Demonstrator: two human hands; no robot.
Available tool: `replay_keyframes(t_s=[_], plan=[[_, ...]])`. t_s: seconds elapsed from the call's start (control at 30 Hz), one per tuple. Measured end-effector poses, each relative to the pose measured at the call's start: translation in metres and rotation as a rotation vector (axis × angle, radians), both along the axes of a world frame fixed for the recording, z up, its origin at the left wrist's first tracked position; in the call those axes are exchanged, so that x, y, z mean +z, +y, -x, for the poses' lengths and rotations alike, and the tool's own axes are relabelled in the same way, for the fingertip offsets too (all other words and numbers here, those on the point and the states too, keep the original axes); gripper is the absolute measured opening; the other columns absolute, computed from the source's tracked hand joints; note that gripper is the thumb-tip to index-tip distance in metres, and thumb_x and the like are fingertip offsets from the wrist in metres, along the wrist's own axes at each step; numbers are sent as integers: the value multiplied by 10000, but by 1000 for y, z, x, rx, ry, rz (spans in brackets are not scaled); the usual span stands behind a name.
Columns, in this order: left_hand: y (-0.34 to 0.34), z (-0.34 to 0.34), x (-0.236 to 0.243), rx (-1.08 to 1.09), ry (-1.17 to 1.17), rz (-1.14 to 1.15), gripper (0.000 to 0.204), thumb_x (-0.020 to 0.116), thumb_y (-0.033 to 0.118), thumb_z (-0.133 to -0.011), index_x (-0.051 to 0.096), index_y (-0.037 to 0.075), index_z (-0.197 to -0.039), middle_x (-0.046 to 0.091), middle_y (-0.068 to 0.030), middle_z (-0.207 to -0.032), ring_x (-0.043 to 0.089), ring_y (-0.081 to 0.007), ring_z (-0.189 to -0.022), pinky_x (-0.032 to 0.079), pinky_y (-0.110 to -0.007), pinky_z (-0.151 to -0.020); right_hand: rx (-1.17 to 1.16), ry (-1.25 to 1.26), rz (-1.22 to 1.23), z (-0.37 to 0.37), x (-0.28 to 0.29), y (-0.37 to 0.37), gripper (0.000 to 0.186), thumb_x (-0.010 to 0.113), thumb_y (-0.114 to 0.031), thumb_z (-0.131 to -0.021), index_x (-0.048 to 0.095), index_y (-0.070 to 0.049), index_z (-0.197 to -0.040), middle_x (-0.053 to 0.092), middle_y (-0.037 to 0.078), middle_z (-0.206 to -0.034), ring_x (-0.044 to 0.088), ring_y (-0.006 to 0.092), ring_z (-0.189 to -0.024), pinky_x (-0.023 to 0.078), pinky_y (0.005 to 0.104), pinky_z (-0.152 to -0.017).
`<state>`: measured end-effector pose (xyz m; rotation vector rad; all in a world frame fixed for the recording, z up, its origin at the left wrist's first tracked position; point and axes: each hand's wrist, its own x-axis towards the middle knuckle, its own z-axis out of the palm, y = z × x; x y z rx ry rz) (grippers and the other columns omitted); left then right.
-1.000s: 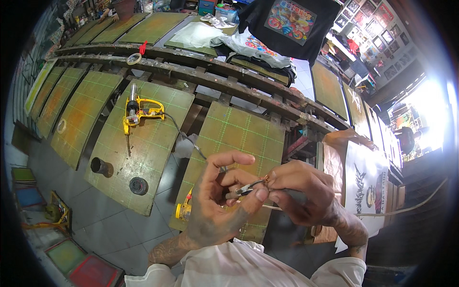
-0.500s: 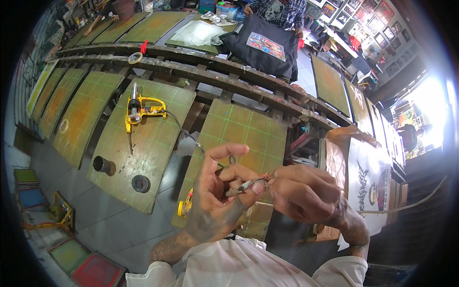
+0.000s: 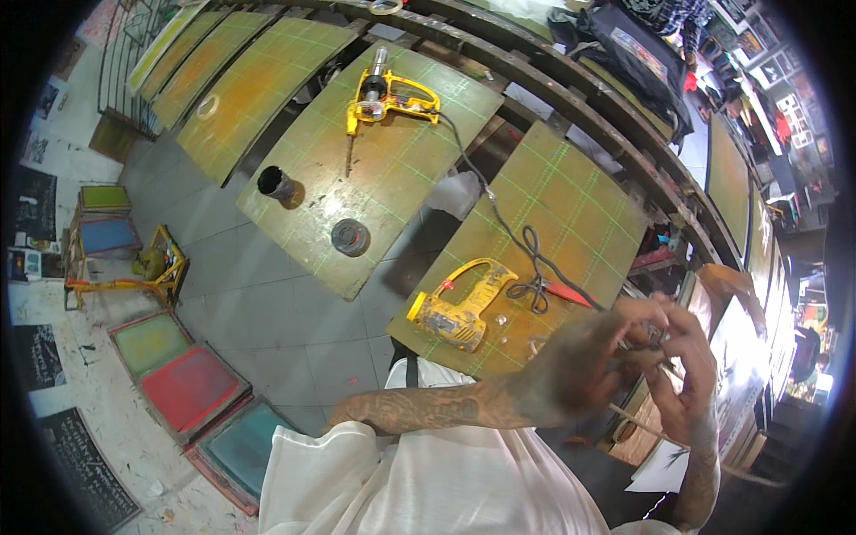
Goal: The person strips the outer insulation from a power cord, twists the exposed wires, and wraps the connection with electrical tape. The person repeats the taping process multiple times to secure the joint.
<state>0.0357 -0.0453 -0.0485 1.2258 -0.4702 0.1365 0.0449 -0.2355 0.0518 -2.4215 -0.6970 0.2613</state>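
Observation:
My left hand (image 3: 588,361), blurred by motion, and my right hand (image 3: 682,374) meet at lower right, fingers curled round a small dark piece with cable, mostly hidden. Below them a yellow tool casing (image 3: 464,312) lies on a board (image 3: 571,205), beside looped black cord (image 3: 535,267) and a red-handled tool (image 3: 569,294). On the board to the left (image 3: 312,241) are an opened yellow tool with a metal barrel (image 3: 374,102), its cord running toward my hands, a dark tube (image 3: 275,185) and a round black part (image 3: 350,238).
A dark rail (image 3: 526,71) runs behind the boards. A person in a checked shirt (image 3: 687,31) stands beyond it at a black garment (image 3: 624,62). Colored screens (image 3: 192,392) lean at lower left, near a yellow frame (image 3: 169,276). White printed sheets (image 3: 740,339) lie at my right.
The view has tilted down and turned left, showing more floor and the yellow casing. My hands have shifted right, still together. The co-worker's garment, raised a second ago, is now lowered.

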Motion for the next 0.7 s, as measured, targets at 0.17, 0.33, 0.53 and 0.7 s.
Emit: replay_keyframes(t_s=[0.17, 0.33, 0.53, 0.7], plan=[[-24, 9, -14, 84, -76, -143, 508, 692, 10, -953, 443, 105, -1385, 658, -118, -1016, 707, -224, -943, 581, -353, -803, -289, 414, -287, 23, -22, -30, 137, 653, -20, -901, 606, -35, -1029, 601, 254, -1384, 555, 400, -1354, 442, 498, -1118], [-21, 12, -13, -242, 301, 81, 548, 738, 66, -929, 416, 116, -1369, 644, -92, -989, 666, -170, -867, 538, -320, -740, -265, -25, 44, 51, -28, -37, 138, 729, -12, -850, 654, -20, -965, 674, 248, -1281, 646, 397, -1224, 505, 492, -1040], [-32, 16, -13, -288, 406, 190, 561, 754, 81, -916, 422, 119, -1366, 617, -66, -991, 602, -104, -831, 467, -267, -687, -155, -420, 141, 52, -36, -35, 165, 743, 25, -841, 666, -4, -984, 689, 213, -1272, 650, 448, -1207, 526, 567, -1012], [-31, 14, -10, -307, 457, 157, 529, 748, 68, -926, 446, 119, -1358, 606, -55, -1027, 588, -96, -847, 458, -265, -694, -105, -449, 203, 51, -28, -36, 150, 754, -33, -890, 676, -13, -1016, 690, 194, -1289, 640, 463, -1228, 518, 583, -1022]])
